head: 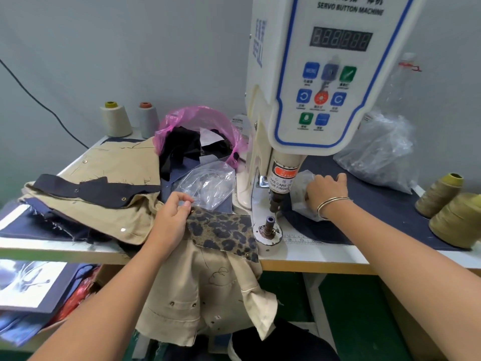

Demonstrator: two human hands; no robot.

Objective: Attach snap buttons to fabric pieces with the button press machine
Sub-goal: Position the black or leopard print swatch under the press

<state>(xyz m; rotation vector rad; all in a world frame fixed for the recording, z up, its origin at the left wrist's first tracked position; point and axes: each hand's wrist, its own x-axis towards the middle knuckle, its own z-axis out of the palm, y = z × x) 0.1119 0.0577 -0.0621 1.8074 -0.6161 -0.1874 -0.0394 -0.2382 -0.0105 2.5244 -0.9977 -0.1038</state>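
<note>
1. Head view: button press machine (325,74) at 12 o'clock, panel reads "SERVO BUTTON MACHINE"; ram sticker partly reads "TAKE CARE OF YOUR FINGER".
2. Left hand (171,217), grip pinching leopard-print fabric piece (223,233) on tabletop (312,254), at 9 o'clock of lower die (269,226).
3. Right hand (325,191), fingers curled into small clear bag (302,196) at 3 o'clock of ram.
4. Thread cones (453,209) far 3 o'clock.

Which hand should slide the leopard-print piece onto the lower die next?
Left. The left hand already pinches the leopard-print piece, which lies just beside the lower die. The right hand is busy in the small plastic bag on the press's far side.
</note>
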